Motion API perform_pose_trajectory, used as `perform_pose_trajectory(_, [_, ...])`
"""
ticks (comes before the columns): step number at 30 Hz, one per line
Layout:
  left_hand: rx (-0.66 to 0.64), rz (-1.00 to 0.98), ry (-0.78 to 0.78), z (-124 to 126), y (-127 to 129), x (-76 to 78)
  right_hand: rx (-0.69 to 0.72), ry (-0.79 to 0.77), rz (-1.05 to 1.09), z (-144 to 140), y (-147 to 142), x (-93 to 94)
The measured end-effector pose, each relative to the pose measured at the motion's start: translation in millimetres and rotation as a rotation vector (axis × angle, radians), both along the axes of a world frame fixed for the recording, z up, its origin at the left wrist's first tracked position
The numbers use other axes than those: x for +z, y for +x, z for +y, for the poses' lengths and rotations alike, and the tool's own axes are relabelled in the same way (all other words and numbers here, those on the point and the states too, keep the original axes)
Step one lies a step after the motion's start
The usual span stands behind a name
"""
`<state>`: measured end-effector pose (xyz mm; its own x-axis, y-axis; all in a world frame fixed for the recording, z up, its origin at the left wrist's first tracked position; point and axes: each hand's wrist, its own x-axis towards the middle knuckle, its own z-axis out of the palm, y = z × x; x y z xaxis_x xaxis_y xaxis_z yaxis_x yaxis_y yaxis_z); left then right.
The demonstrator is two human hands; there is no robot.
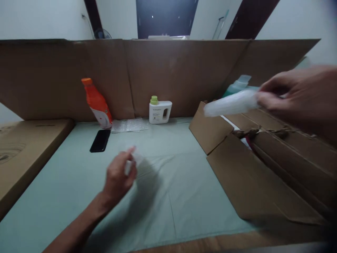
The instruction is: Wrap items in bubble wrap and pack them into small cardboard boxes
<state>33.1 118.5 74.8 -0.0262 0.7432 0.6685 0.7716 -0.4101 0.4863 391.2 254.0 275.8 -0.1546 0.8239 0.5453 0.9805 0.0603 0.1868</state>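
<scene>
In the head view, my right hand grips the end of a long, whitish, translucent plastic-wrapped bundle. What is inside the wrapping cannot be made out. The bundle is held above the open cardboard box, pointing left. Over the green cloth, my left hand is closed, thumb and fingers bent toward each other. A faint clear smear at its fingertips may be a thin piece of plastic; motion blurs it.
An orange bottle leans against the cardboard screen. Beside it are flat bubble wrap, a black phone and a white jug with green cap. A teal bottle stands behind the box. Another flat carton lies left.
</scene>
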Motion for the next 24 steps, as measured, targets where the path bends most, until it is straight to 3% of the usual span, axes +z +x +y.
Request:
perform_pose_trajectory(2, [-0.302, 0.173, -0.096, -10.1, 19.4, -11.3, 0.153, -0.105, -0.154, -22.2, -46.0, -23.0])
perform_pose_trajectory(4, [-0.542, 0.287, -0.271, -22.9, 28.7, -25.5, 0.380, -0.399, -0.187, -37.0, -76.9, -56.7])
perform_pose_trajectory(5, [-0.593, 0.297, -0.337, -29.4, 27.7, -31.9, 0.470, -0.543, -0.159, -42.0, -84.6, -73.9])
perform_pose_trajectory(7, [-0.536, 0.230, -0.383, -40.0, 15.1, -42.1, 0.569, -0.740, -0.079, -49.3, -87.0, -103.2])
perform_pose_trajectory(11, [-0.287, 0.114, -0.349, -36.7, -25.3, -54.8, 0.569, -0.883, 0.046, -62.2, -82.8, -138.0])
perform_pose_trajectory(15, [-0.179, 0.192, -0.411, -2.2, -36.9, -63.5, 0.582, -0.810, 0.178, -67.8, -114.3, -173.1])
perform_pose_trajectory(19, [-0.113, 0.281, -0.505, 32.5, -27.6, -73.2, 0.489, -0.714, 0.425, -44.9, -143.4, -212.6])
perform_pose_trajectory(24, [-0.045, 0.293, -0.571, 48.0, -38.5, -81.1, 0.452, -0.679, 0.633, -7.8, -128.7, -227.4])
